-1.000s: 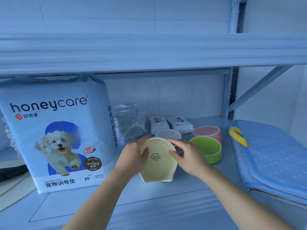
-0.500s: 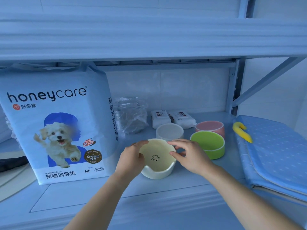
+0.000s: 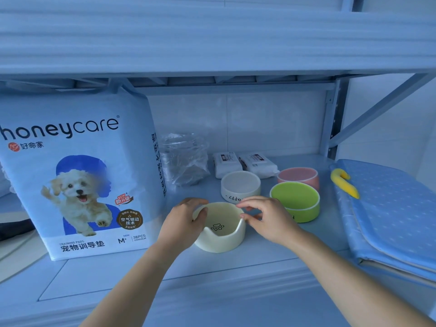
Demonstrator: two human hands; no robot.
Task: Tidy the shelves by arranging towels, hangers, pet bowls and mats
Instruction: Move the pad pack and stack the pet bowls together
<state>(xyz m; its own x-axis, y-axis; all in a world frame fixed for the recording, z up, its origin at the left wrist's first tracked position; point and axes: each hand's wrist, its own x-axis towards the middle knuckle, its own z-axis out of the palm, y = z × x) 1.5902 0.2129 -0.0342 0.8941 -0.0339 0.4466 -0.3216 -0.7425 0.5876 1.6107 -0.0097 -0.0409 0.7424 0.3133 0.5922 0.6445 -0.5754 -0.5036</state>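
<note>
Sitting flat on the shelf (image 3: 259,260), the cream bowl (image 3: 219,234) with the little paw print inside has a hand on each side. The left hand (image 3: 182,223) grips its left rim: thumb (image 3: 203,212) hooked over the edge into the bowl, the other fingers curled round the outside wall. The right hand (image 3: 271,220) is at the right rim with its fingers bent and a bit spread. Its thumb tip touches the edge, and the index finger hangs over the back rim, but honestly you can't tell if that hand really grips or just rests there.

Just behind the cream bowl is a white bowl (image 3: 240,186), with a green bowl (image 3: 295,199) to its right and a pink bowl (image 3: 298,174) behind the green one. Two wipe packs (image 3: 227,161) and a crinkly plastic bag (image 3: 184,159) sit at the back. A big pack of training pads (image 3: 82,173) stands upright on the left, near the left hand. A folded blue mat (image 3: 389,208) lies on the right with a yellow hook (image 3: 343,182) on top.
</note>
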